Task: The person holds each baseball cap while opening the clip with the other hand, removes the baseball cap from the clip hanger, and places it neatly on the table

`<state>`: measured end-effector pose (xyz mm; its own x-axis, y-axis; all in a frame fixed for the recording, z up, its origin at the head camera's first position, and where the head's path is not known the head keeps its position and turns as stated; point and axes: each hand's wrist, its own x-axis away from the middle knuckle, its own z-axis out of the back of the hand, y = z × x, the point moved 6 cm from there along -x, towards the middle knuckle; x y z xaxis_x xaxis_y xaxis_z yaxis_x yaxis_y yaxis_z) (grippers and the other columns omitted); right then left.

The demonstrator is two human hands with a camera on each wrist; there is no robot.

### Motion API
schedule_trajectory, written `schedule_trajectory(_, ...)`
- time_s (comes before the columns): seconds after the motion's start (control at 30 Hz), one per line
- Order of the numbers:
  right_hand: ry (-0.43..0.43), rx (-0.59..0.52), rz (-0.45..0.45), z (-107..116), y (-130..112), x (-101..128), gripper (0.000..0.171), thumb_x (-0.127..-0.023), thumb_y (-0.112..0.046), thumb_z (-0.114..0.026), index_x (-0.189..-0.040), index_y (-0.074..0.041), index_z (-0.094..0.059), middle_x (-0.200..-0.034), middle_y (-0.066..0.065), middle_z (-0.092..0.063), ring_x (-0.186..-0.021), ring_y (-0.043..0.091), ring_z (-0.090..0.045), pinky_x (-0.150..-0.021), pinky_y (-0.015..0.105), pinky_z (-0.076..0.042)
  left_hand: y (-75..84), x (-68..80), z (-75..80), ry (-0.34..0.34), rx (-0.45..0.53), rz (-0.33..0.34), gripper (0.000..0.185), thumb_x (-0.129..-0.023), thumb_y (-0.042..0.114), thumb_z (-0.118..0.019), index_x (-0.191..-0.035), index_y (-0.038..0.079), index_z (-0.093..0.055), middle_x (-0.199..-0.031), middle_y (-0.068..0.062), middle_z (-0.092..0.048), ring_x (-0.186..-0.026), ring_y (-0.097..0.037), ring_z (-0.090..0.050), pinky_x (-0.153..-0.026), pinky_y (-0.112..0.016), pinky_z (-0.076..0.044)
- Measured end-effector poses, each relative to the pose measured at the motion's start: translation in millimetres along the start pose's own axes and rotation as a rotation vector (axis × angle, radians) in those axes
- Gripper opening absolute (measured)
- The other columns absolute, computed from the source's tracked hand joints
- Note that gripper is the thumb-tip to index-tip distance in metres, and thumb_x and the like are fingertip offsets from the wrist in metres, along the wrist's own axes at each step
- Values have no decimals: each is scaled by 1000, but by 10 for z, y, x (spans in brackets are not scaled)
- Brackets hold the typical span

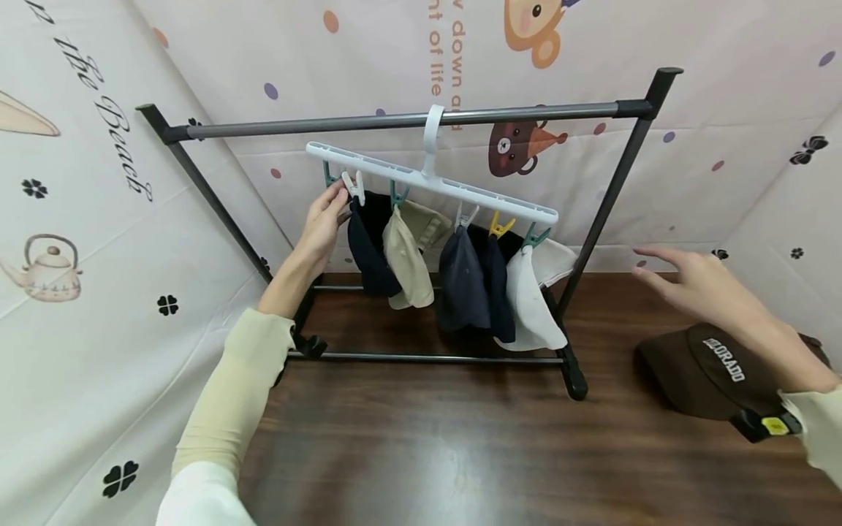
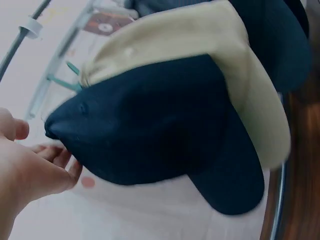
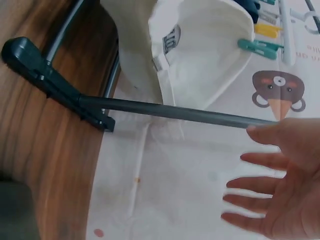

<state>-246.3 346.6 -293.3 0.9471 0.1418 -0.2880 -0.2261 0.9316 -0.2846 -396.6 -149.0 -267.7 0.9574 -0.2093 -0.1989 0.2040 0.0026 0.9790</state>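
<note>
My left hand (image 1: 322, 219) is at the left end of the white hanger (image 1: 427, 179), beside a white clip (image 1: 354, 188) that holds a navy cap (image 1: 371, 248). In the left wrist view, its fingers (image 2: 57, 157) touch the navy cap's edge, with the thumb apart from them; the clip cannot be made out there. A beige cap (image 1: 408, 256) hangs alongside, then a grey-blue cap (image 1: 463, 281), a dark navy cap (image 1: 498, 285) and a white cap (image 1: 531, 307). Out to the right, my right hand (image 1: 704, 281) is held in the air with fingers spread, holding nothing.
The hanger hooks over the top bar of a dark metal rack (image 1: 283, 128). A brown cap (image 1: 697, 372) lies on the wooden floor (image 1: 421, 438) under my right arm. Yellow (image 1: 501, 223) and teal clips (image 1: 536, 235) grip the other caps. Printed cloth surrounds the rack.
</note>
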Motion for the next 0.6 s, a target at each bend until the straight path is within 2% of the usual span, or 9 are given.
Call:
schedule_trajectory(0.07, 27, -31, 21, 16, -66, -35, 41, -103, -24, -61, -135, 1, -63, -119, 36, -67, -75, 46, -73, -75, 62, -54, 23, -5, -30, 14, 51, 16, 55, -113, 24, -32, -164, 6, -20, -169, -9, -28, -154, -20, -30, -126, -36, -25)
schedule_trajectory(0.1, 38, -47, 30, 24, -91, -47, 39, -103, -22, -61, -134, 1, -64, -127, 36, -64, -87, 52, -72, -82, 67, -53, 28, -2, -40, 18, 71, 28, 55, -113, 24, -32, -164, 6, -20, -168, -9, -29, -153, -20, -31, -125, -35, -26)
schedule_trajectory(0.13, 44, -66, 36, 26, -111, -55, 37, -103, -21, -61, -132, 1, -65, -125, 35, -65, -94, 56, -70, -84, 69, -51, 28, 4, -46, 22, 83, 35, 54, -114, 24, -31, -163, 6, -20, -167, -9, -31, -152, -20, -33, -121, -33, -29)
schedule_trajectory(0.17, 56, -79, 43, 29, -128, -63, 35, -103, -20, -61, -130, 1, -67, -121, 34, -68, -91, 46, -75, -84, 59, -57, 27, 12, -53, 24, 92, 40, 54, -114, 23, -30, -163, 5, -20, -167, -9, -31, -150, -20, -34, -118, -31, -31)
schedule_trajectory(0.23, 81, -108, 55, 33, -176, -69, 31, -101, -17, -63, -126, 0, -70, -114, 28, -73, -87, 17, -78, -81, 33, -62, 20, 31, -54, 32, 108, 46, 52, -114, 22, -29, -162, 5, -24, -165, -9, -35, -144, -19, -39, -109, -29, -34)
schedule_trajectory(0.3, 98, -128, 78, 34, -243, -78, 27, -100, -14, -64, -122, 0, -72, -107, 24, -76, -83, -12, -65, -74, 10, -54, 12, 44, -43, 42, 125, 46, 50, -114, 22, -30, -160, 5, -32, -157, -6, -46, -135, -17, -44, -102, -27, -35)
schedule_trajectory(0.37, 114, -143, 95, 39, -322, -87, 24, -98, -12, -66, -118, -2, -74, -103, 19, -77, -80, -28, -46, -67, -4, -40, 6, 58, -32, 45, 143, 43, 47, -113, 21, -32, -157, 5, -39, -145, -1, -58, -126, -14, -47, -97, -27, -35)
schedule_trajectory(0.5, 110, -171, 139, 36, -497, -99, 21, -97, -9, -68, -116, -1, -75, -102, 18, -78, -83, -26, -49, -67, -1, -43, -6, 83, -12, 52, 208, 24, 44, -112, 21, -38, -151, 2, -47, -119, 7, -68, -115, -12, -50, -93, -27, -36)
schedule_trajectory(0.6, 101, -206, 159, 22, -624, -107, 21, -96, -6, -69, -116, -3, -75, -103, 16, -78, -85, -26, -51, -69, -1, -44, -10, 121, 4, 66, 241, -23, 45, -112, 20, -40, -151, -1, -46, -123, 4, -68, -117, -10, -51, -96, -27, -36)
